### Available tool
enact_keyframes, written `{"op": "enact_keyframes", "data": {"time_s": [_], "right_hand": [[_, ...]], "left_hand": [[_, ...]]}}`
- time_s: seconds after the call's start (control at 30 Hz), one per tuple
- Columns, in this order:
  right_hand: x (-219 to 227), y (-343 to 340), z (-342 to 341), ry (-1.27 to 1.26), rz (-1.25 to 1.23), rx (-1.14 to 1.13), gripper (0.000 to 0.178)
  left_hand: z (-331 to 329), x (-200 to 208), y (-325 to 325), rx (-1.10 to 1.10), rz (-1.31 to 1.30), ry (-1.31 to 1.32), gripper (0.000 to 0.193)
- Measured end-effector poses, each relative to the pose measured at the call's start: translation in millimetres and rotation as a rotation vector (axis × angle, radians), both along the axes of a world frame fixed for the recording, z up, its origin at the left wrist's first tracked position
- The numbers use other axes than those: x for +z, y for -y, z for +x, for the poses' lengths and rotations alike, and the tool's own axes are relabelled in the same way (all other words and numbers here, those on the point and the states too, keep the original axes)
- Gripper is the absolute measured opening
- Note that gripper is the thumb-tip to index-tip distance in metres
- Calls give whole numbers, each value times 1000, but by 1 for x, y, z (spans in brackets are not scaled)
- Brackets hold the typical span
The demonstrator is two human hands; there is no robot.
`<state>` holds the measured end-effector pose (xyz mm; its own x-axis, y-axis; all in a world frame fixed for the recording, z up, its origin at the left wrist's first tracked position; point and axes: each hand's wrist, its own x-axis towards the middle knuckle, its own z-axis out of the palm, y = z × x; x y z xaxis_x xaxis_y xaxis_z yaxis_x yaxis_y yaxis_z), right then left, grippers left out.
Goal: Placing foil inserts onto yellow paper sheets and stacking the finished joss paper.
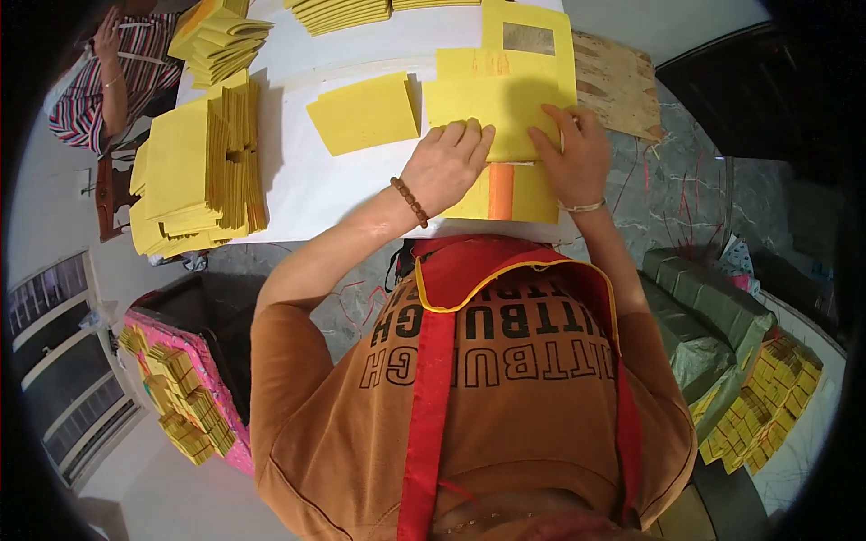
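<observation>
Under both hands lies a folded yellow paper sheet at the table's near right part. My left hand has its fingers curled together on the sheet's near left edge. At the right edge is my right hand, its thumb and forefinger apart and resting on the paper. More yellow paper with an orange stripe shows below the fold, towards me. Beyond the sheet, another yellow piece bears a dull metallic rectangle. Left of my hands sits a separate folded yellow paper.
Tall stacks of folded yellow paper stand along the white table's left side, with more at the far edge. A wooden board adjoins its right side. Another person is at the far left. Bundled yellow paper lies low at right.
</observation>
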<state>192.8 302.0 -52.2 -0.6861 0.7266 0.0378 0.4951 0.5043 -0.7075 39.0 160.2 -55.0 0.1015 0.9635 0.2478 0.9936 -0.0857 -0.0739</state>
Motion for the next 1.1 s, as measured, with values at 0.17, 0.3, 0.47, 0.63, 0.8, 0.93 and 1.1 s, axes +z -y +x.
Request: {"op": "enact_keyframes", "data": {"time_s": [0.17, 0.3, 0.47, 0.63, 0.8, 0.93, 1.1], "right_hand": [[-11, 28, 15, 204, 596, 481, 64], [-16, 35, 16, 185, 595, 435, 70], [-19, 30, 19, 222, 566, 457, 71], [-9, 41, 19, 308, 583, 471, 71], [-9, 41, 19, 296, 576, 472, 64], [-24, 25, 23, 240, 450, 404, 67], [-27, 24, 33, 222, 371, 247, 70]], "left_hand": [[11, -2, -5, -16, -6, -255, 43], [18, -5, -4, 10, 45, -376, 41], [21, 0, -4, 63, -42, -411, 42], [-7, -16, -11, 20, -7, 286, 47], [-15, -25, -13, 18, 64, 289, 58], [-16, -16, -14, -54, 71, 239, 61], [-4, -16, -19, -101, 50, -17, 56]]}}
